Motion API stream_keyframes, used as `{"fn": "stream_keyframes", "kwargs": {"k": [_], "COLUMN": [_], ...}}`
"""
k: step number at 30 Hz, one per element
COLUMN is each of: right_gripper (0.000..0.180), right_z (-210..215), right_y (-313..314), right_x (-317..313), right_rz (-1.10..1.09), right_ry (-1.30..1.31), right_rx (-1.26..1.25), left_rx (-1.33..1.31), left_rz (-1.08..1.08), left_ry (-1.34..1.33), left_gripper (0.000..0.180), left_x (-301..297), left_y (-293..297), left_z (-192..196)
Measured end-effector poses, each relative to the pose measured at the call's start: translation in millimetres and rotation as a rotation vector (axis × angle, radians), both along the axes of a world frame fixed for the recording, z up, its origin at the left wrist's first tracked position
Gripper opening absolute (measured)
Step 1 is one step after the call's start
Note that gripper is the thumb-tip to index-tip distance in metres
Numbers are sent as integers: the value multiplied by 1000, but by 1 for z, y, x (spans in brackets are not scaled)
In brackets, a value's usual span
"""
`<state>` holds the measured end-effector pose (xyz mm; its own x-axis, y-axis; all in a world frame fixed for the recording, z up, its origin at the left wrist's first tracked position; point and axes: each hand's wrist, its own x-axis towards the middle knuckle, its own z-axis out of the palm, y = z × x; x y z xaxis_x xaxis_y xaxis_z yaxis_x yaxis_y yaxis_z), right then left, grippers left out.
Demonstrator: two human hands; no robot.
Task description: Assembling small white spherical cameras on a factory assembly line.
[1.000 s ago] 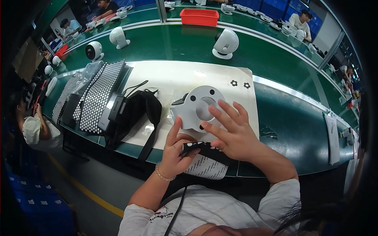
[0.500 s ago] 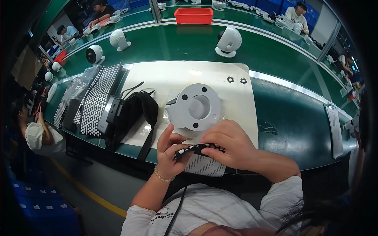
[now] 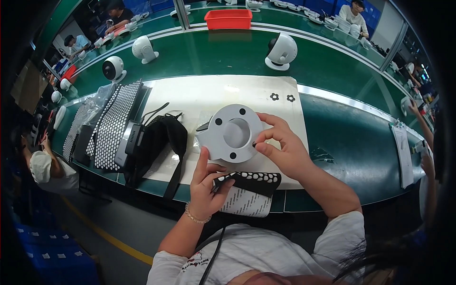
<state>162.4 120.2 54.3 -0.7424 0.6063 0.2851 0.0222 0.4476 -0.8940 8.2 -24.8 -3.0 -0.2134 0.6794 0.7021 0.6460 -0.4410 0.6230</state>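
My left hand (image 3: 207,189) pinches a folded black sheet of stick-on pads (image 3: 259,181), with pale round spots along the fold and a printed white backing hanging below. Between thumb and forefinger of my right hand (image 3: 282,145) is a small black round pad (image 3: 254,144), at the right edge of a white camera unit (image 3: 211,139). That unit lies underside up, its ring-shaped base showing three black round pads. My left forefinger tip is close to its lower left edge; I cannot tell whether it touches.
Under the unit lies a cream mat (image 3: 285,123) with two black flower shapes. Left of it are a black strap (image 3: 176,135), a grey device (image 3: 130,145) and white-dotted black sheets (image 3: 114,126). White cameras (image 3: 281,51) stand on the green conveyor (image 3: 209,52), below a red bin (image 3: 228,20).
My right hand has left the sheet and moved up to the white unit's right edge with a small black pad. My left hand still holds the sheet, which now opens out to the right.
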Motion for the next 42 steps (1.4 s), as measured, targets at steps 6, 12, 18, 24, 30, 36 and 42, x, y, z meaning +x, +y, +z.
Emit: {"fn": "stream_keyframes", "kwargs": {"k": [6,12,18,24,30,36,42], "right_gripper": [13,16,27,27,23,19,15], "right_z": [3,-15,-25,-14,6,-49,-87], "right_y": [4,24,8,21,113,181,196], "right_x": [3,9,-9,-4,64,166,228], "right_rz": [2,-13,-16,53,-440,-1135,-1371], "right_ry": [-34,123,365,72,263,-557,-1040], "right_rx": [144,1132,-571,-658,-351,912,748], "left_rx": [-41,-41,-53,-17,-25,-113,-124], "left_rz": [42,69,28,-49,-53,-59,-117], "left_ry": [27,63,-14,-36,-49,-86,-102], "left_gripper": [20,20,19,21,22,18,17], "left_x": [-1,0,1,-1,-4,-1,-1], "left_y": [1,2,0,0,-5,-5,-5], "left_z": [0,2,-2,-2,-1,3,-3]}}
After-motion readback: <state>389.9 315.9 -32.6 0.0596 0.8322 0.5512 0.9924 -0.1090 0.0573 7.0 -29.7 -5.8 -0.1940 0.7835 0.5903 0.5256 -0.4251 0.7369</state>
